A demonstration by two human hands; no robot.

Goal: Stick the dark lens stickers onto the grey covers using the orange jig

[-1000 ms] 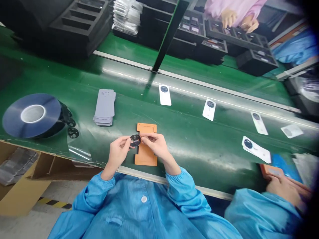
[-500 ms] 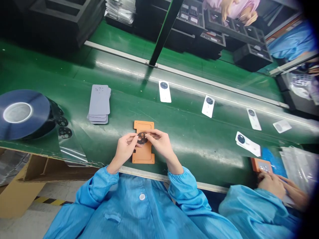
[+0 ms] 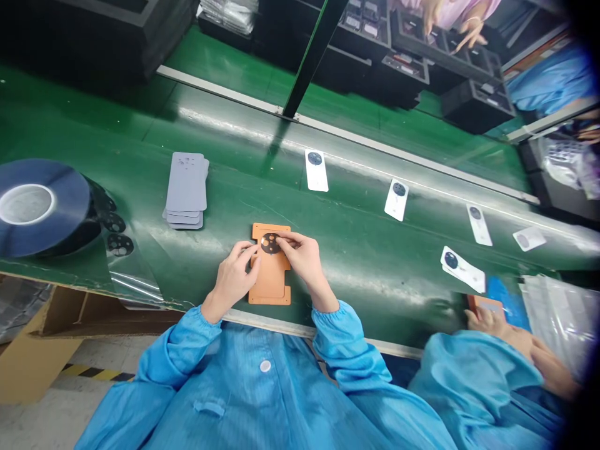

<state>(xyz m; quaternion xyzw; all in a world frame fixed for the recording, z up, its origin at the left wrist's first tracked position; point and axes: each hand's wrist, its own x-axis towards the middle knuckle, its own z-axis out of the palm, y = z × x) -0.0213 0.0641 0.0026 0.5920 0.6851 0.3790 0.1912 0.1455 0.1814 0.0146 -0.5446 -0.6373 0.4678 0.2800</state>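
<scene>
**Black disc [image 3: 270,244] at your right fingertips, over the orange plate [image 3: 268,275]**

Your right hand [image 3: 304,257] has thumb and index finger close together on the disc's right edge; whether they pinch it or only press it, you cannot tell from here. Your left hand [image 3: 233,275] is loosely curled, thumb and index finger parted with nothing between them, just beside the disc's left edge. Between your two sets of fingers, the disc sits at the plate's far end, orange showing through its holes.

Beyond your left fingers and to their left, a stack of grey panels [image 3: 186,187] lies on the green counter [image 3: 370,281]. Farther left of those fingers is a film roll [image 3: 70,215], its clear strip [image 3: 134,278] carrying more black cut-outs [image 3: 120,245].

Ahead of your right fingers lies a white panel [image 3: 319,180] with a dark circle; another white panel [image 3: 395,210] lies farther right. Well to the right of your fingers, a co-worker's hand [image 3: 497,329] touches an orange block [image 3: 490,304], near clear bags [image 3: 553,319].
</scene>
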